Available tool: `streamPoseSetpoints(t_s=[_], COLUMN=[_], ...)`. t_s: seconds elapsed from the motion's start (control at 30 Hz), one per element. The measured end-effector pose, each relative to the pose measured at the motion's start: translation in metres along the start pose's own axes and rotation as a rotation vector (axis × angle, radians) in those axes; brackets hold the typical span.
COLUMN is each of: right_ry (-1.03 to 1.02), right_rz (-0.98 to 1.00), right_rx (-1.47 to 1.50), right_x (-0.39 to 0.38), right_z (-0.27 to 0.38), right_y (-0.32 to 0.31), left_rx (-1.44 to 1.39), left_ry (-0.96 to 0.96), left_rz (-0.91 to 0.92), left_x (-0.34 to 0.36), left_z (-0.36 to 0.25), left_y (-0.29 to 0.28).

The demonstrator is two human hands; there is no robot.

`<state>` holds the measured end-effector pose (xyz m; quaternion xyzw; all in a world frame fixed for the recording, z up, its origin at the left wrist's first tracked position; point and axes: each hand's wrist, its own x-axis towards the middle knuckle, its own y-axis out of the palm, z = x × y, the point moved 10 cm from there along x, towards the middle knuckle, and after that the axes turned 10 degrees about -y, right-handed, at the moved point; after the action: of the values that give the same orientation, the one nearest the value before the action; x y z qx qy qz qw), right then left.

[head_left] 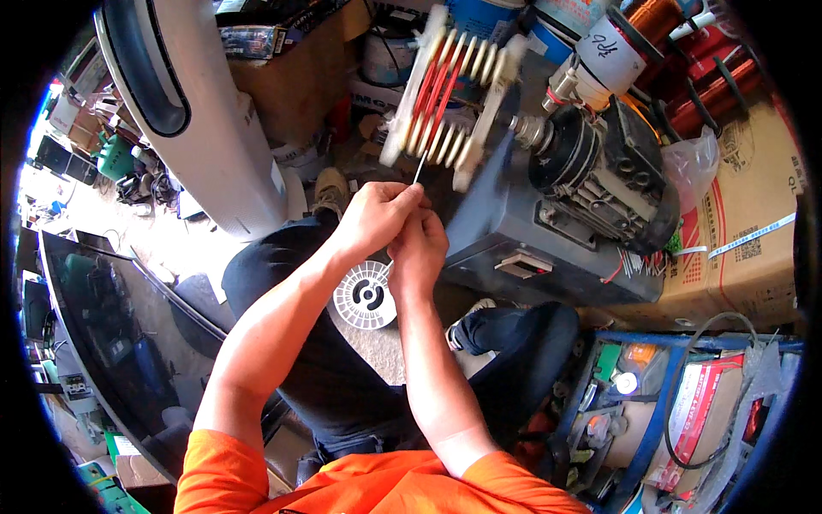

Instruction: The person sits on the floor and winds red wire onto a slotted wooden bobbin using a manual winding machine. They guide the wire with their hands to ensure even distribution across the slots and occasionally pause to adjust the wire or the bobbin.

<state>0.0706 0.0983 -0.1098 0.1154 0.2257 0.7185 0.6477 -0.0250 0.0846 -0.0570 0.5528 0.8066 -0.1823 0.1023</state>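
Note:
My left hand [377, 214] is closed, thumb and fingertips pinching a thin pale sleeve [419, 171]. The sleeve runs up to the lower edge of a coil winding former [445, 98], which has pale ribs and red strands across its middle. My right hand [419, 248] is pressed up against the left one, fingers curled in. What it grips, if anything, is hidden. Below the hands, between my knees, is a white round slotted disc [366, 295] with a dark centre. The former sits on the spindle [531, 130] of a winding machine with a dark motor [599, 171].
The machine's grey housing [522, 231] stands right of my hands. Copper wire spools [655, 21] and a cardboard box [736, 231] are beyond it. A blue-edged parts tray [634, 428] lies at lower right. A tall pale appliance [205, 120] rises on the left, near a dark glossy panel [111, 325].

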Motion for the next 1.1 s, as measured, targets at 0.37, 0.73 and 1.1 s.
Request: streamPoseSetpoints(t_s=[0.37,0.73,1.1], right_ry=[-0.029,-0.036,0.056], right_rz=[0.012,0.022,-0.025], right_rx=[0.002,-0.043,-0.059], right_x=[-0.002,-0.001,-0.003], right_z=[0.005,0.005,0.000], right_y=[0.004,0.004,-0.001], left_rx=[0.013,-0.018,-0.009], left_ry=[-0.001,0.006,0.001], left_rz=[-0.019,0.009,-0.016], left_x=[-0.003,0.003,-0.003], left_z=[-0.004,0.003,-0.001], left_y=[-0.003,-0.001,-0.002])
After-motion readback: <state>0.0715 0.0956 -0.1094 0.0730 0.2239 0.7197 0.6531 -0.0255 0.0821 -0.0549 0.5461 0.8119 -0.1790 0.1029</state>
